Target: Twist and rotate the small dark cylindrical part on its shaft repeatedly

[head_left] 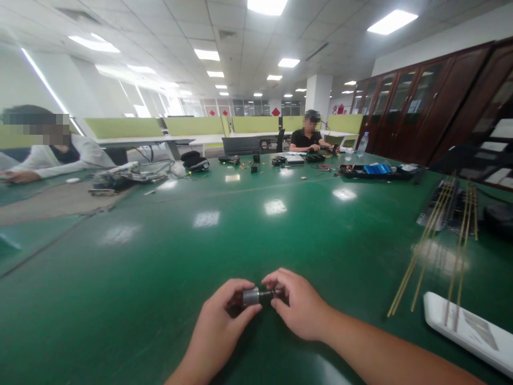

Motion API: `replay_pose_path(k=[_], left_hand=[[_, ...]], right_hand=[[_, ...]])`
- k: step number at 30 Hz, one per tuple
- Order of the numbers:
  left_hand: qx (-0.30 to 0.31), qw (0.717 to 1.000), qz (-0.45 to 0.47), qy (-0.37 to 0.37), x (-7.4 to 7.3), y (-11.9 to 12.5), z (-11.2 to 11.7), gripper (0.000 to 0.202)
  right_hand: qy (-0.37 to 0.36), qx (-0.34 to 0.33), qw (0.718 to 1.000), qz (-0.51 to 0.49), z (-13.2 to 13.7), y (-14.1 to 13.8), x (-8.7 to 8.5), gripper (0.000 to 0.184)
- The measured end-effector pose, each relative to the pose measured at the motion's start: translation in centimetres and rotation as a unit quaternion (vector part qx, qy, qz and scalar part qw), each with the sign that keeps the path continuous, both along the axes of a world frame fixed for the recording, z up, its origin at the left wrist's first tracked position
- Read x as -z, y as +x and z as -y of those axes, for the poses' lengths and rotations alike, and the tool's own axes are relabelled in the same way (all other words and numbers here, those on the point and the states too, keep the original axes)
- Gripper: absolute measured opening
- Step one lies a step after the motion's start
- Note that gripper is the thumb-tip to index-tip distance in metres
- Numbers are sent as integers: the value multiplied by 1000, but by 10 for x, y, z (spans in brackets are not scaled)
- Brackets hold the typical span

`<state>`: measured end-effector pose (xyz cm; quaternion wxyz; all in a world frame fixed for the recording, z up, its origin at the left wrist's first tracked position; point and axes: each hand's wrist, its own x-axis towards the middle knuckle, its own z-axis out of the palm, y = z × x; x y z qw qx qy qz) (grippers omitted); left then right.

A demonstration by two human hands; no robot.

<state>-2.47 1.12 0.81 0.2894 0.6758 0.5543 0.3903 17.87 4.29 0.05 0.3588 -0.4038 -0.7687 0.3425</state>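
Near the front of the green table, my left hand (222, 315) is closed around a short silver metal cylinder (251, 297), thumb below and fingers above it. A thin dark ridged shaft (266, 295), perhaps threaded or a spring, sticks out of the cylinder to the right. My right hand (298, 305) is curled at the far end of this shaft, with thumb and fingers pinched about its tip. The fingers partly hide that tip. Both parts lie in one line, held roughly level just over the tabletop (168, 267).
To the right lie several thin yellowish rods (425, 246) and a white flat device (468, 326). Farther back are a black tray with a blue packet (377, 169), a plastic bottle (363, 143) and a black pouch (195, 162). Two people sit at the table's far and left sides.
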Motion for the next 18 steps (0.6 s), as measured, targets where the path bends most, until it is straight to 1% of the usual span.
replay_pose_path(k=[3,5,7,9,12,14,15,16,18], left_hand=[[-5,1000,-8,-17,0,1,0,26],[3,999,-21,-31,-1,3,0,24],[12,999,-27,-27,-2,4,1,22],[16,1000,-25,-4,-3,5,2,21],[23,999,-25,28,-3,4,5,20],[22,999,-26,37,-3,3,6,19],[18,999,-27,38,-2,3,6,19],[16,999,-26,39,-2,3,6,19],[14,999,-23,43,-2,3,6,19]], right_hand=[[-23,-14,999,-22,-1,0,0,23],[-55,-24,997,-38,-1,0,2,24],[-69,-30,996,-41,1,0,3,27],[-53,-28,998,-29,4,-1,2,31],[-25,-35,999,-16,9,-1,-3,49],[-32,-52,998,-26,11,0,-8,57],[-41,-58,997,-36,11,0,-10,56],[-49,-60,996,-45,11,1,-11,51],[-60,-57,995,-50,11,1,-13,32]])
